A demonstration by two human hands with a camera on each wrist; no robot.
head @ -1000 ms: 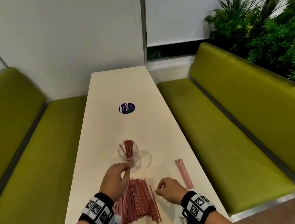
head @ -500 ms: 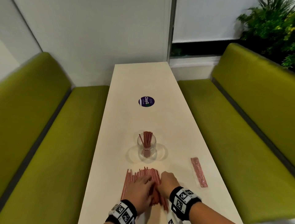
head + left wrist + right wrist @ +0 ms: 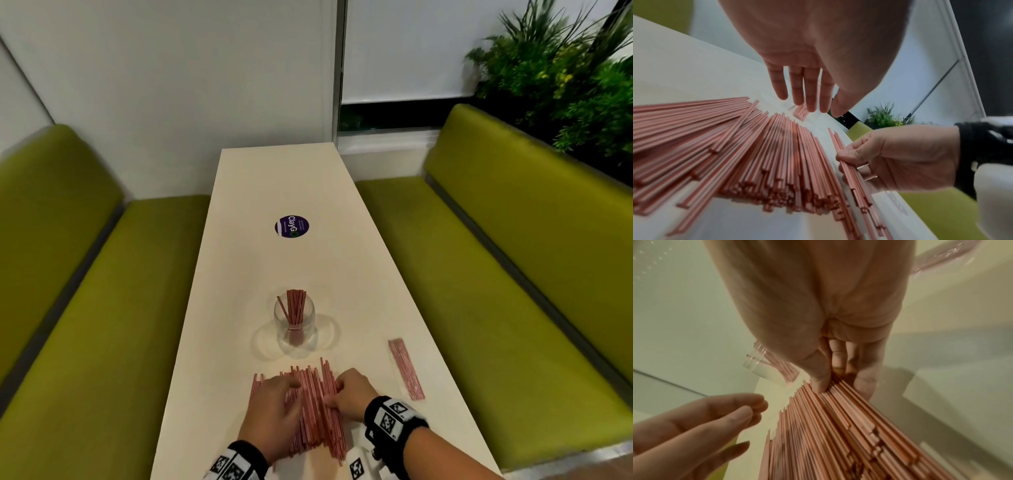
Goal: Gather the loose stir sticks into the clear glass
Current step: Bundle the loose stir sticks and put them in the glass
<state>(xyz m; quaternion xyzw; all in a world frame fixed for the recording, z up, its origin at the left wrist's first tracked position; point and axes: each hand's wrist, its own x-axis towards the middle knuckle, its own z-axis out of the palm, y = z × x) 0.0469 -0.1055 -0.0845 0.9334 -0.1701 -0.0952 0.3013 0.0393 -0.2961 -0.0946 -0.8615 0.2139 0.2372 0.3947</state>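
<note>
A clear glass stands mid-table with several pink stir sticks upright in it. Just in front of it lies a wide fan of loose stir sticks. My left hand hovers over the pile's left part with straight fingers, holding nothing. My right hand sits at the pile's right edge. Its thumb presses on top and its curled fingers pinch a few sticks. The right wrist view also shows the glass beyond the pile.
A wrapped packet of stir sticks lies to the right of the pile near the table's right edge. A round purple sticker is farther up the white table. Green benches flank both sides.
My left hand came back from beside the glass onto the pile. My right hand slid left onto the pile's right edge and took hold of a few sticks. The head view shifted.
</note>
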